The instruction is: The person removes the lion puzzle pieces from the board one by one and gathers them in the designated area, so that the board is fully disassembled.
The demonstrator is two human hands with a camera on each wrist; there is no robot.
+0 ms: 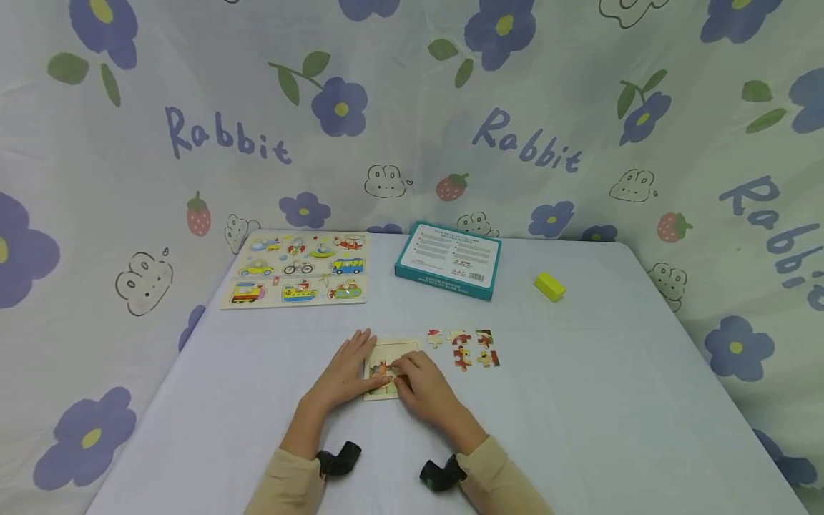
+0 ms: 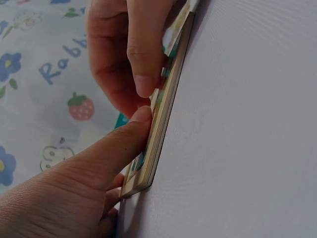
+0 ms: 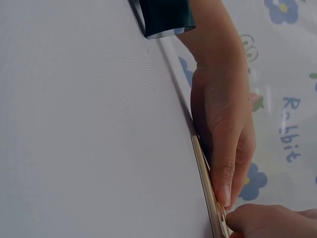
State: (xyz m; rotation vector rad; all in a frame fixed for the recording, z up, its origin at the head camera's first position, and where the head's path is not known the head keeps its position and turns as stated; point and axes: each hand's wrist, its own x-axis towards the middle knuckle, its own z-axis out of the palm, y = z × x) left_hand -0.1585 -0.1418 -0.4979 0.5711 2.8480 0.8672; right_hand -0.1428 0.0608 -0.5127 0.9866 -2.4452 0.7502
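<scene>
A small wooden jigsaw tray (image 1: 394, 349) lies on the table in the head view, with several pieces set in its lower part. My left hand (image 1: 346, 368) rests along the tray's left side, its fingers extended and its thumb over the pieces. Over the tray's middle and right, my right hand (image 1: 426, 385) has curled fingers and pinches what looks like a puzzle piece, mostly hidden by the fingertips. In the left wrist view the left thumb (image 2: 133, 124) touches the right fingers above the tray's wooden edge (image 2: 166, 114). Right of the tray lie several loose puzzle pieces (image 1: 461, 357).
At the back left lies a wooden vehicle puzzle board (image 1: 292, 252). A teal and white box (image 1: 447, 259) sits at the back middle, and a yellow block (image 1: 550, 286) lies right of it. A rabbit-print curtain (image 1: 412, 143) hangs behind the table.
</scene>
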